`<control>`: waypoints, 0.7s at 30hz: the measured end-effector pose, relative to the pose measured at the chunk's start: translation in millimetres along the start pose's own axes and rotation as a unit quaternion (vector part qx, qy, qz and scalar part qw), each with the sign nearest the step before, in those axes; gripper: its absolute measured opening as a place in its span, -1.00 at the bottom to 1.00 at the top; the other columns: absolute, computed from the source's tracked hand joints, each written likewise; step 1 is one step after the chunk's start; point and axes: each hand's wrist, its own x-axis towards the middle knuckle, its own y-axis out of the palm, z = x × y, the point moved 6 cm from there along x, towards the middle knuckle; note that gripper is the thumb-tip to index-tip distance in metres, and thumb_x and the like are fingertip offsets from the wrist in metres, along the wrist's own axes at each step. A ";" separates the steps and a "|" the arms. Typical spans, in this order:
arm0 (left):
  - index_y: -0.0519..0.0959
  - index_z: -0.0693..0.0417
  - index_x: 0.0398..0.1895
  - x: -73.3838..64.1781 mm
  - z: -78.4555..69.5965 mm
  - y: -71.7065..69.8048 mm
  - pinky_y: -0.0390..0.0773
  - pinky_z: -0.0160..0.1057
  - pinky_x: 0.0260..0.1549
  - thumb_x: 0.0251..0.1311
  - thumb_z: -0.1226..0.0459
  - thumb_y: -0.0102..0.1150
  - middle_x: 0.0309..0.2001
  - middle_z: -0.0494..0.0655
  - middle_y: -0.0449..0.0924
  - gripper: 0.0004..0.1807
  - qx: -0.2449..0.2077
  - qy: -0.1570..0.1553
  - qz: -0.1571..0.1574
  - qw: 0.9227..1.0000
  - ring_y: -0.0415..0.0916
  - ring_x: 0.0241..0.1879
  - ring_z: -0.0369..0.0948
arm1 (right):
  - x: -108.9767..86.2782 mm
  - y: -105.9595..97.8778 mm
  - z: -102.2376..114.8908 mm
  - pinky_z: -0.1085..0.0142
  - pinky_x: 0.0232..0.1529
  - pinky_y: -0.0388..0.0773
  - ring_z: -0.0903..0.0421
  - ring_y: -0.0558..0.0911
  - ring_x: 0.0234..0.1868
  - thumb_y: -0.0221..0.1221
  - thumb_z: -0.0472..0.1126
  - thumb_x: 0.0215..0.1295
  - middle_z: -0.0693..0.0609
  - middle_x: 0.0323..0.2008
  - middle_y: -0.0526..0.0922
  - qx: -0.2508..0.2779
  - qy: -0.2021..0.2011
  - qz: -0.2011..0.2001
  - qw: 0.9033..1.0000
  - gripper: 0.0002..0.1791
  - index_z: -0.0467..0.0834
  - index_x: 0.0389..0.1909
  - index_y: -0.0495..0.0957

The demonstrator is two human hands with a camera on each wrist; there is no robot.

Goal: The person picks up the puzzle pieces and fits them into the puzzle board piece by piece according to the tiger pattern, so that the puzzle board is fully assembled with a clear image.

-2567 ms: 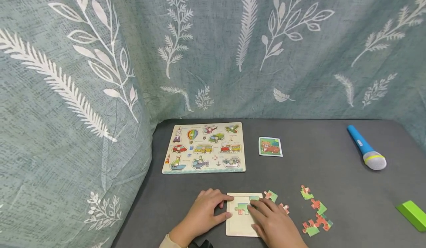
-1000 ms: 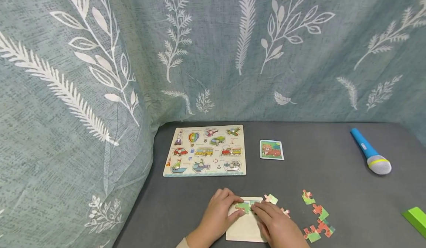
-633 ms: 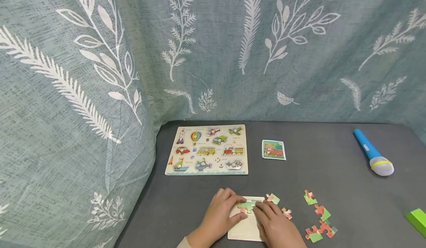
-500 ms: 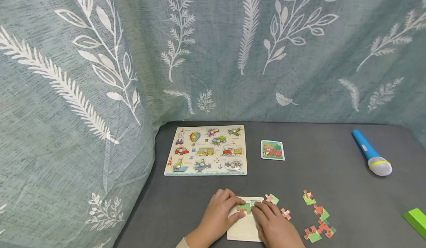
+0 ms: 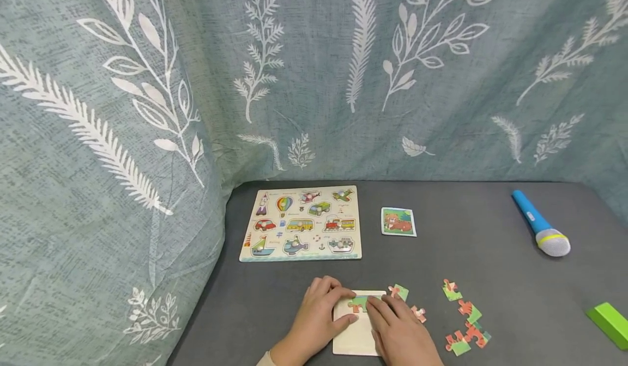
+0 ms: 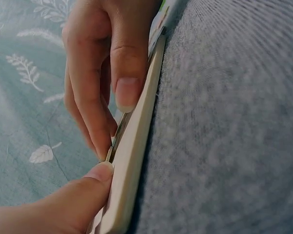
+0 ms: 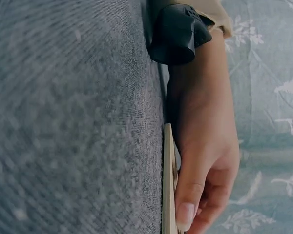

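Observation:
On the dark table lies a small pale wooden puzzle tray (image 5: 355, 339). Near its upper edge sit green-and-orange jigsaw pieces (image 5: 359, 303), side by side. My left hand (image 5: 314, 314) is at the tray's left side, forefinger above and thumb below the left piece, holding it between them. My right hand (image 5: 402, 328) covers the tray's right side, and its fingertips press on the right piece, which is mostly hidden. In the left wrist view, my left thumb (image 6: 83, 197) touches the puzzle's edge near my right hand (image 6: 112, 53). The right wrist view shows my left hand (image 7: 205, 131) along the tray (image 7: 168, 195).
Loose jigsaw pieces (image 5: 473, 333) lie right of the tray, with others (image 5: 399, 291) close to the right hand. Farther back are a vehicle peg puzzle (image 5: 300, 224), a picture card (image 5: 398, 222) and a blue toy microphone (image 5: 539, 221). A green block (image 5: 608, 324) lies far right.
My left hand has come in from the tray's left edge to the left piece. That piece has shifted up against the upper-right one, where my right fingers stay.

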 end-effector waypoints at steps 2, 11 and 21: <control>0.75 -0.09 -0.05 -0.4 0.9 -0.1 0.43 -0.18 -0.04 0.03 0.14 0.65 -0.12 -0.29 0.46 -0.60 0.001 0.000 0.002 1.000 0.31 -0.13 -0.29 | 0.9 0.0 1.3 0.15 0.16 0.59 0.03 0.63 0.08 0.56 -0.05 0.03 0.05 0.06 0.69 0.000 0.013 0.004 1.000 -0.46 -0.11 0.08 0.74; 0.74 -0.10 -0.02 -0.3 2.9 0.6 0.41 -0.16 -0.04 0.08 0.13 0.63 -0.10 -0.31 0.47 -0.61 0.001 -0.008 0.009 1.000 0.31 -0.11 -0.30 | 4.3 1.3 2.6 0.17 0.09 0.63 0.00 0.63 0.10 0.53 -0.08 0.09 -0.01 0.09 0.66 0.030 0.064 0.035 0.997 -0.51 -0.17 0.05 0.74; 0.72 -0.12 0.06 -2.5 3.2 0.3 0.43 -0.18 -0.08 0.17 0.09 0.57 -0.06 -0.30 0.44 -0.61 0.018 0.003 0.032 0.999 0.29 -0.12 -0.30 | 0.1 -1.4 -4.4 0.06 0.15 0.58 -0.05 0.61 0.19 0.53 0.00 0.09 0.04 0.14 0.66 0.025 0.099 0.015 0.995 -0.59 -0.03 -0.03 0.77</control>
